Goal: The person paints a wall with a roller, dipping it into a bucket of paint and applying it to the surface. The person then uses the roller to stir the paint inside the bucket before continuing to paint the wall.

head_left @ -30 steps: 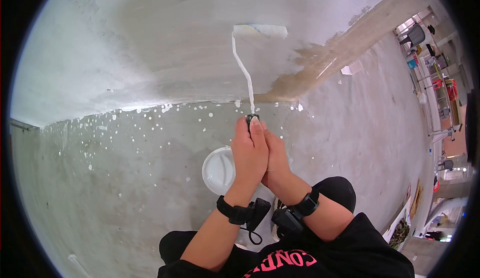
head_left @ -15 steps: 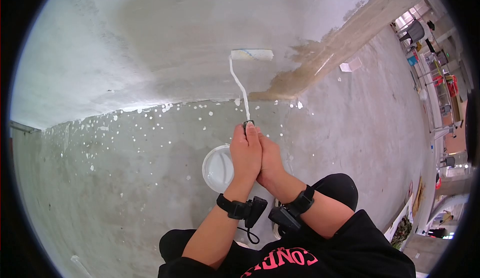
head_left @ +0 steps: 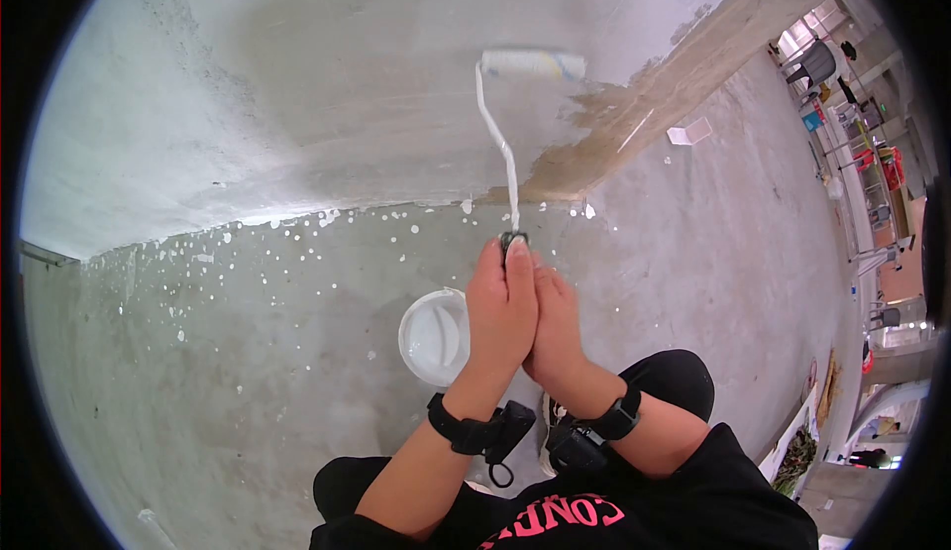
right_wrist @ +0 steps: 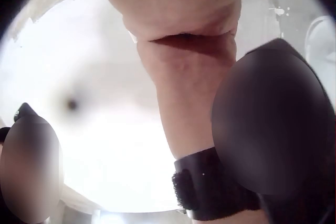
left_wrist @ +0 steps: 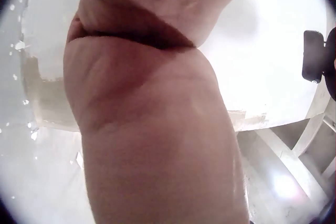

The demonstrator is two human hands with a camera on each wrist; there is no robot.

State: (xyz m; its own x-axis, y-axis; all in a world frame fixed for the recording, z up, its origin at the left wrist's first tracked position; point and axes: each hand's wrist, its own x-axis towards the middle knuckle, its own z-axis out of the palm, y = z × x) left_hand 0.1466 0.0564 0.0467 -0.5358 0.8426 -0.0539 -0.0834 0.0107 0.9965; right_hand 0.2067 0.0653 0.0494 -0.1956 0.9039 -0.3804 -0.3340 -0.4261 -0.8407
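Fingers of my left hand (head_left: pixel 500 312) and right hand (head_left: pixel 557 327) were curled tight, side by side, round the handle (head_left: pixel 513 241) of the paint roller (head_left: pixel 532 63). Its sleeve lay flat against the wall (head_left: pixel 297 84), up beyond my fists. A white bucket (head_left: pixel 433 337) stood on the spattered floor (head_left: pixel 248 352) under my left hand.

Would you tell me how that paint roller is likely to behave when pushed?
The roller probably turns freely, since its round sleeve lies against the wall. Its thin stem may flex slightly under pressure. Coated in white paint, it is likely slippery and may drip; the left hand and right hand both grip its handle.
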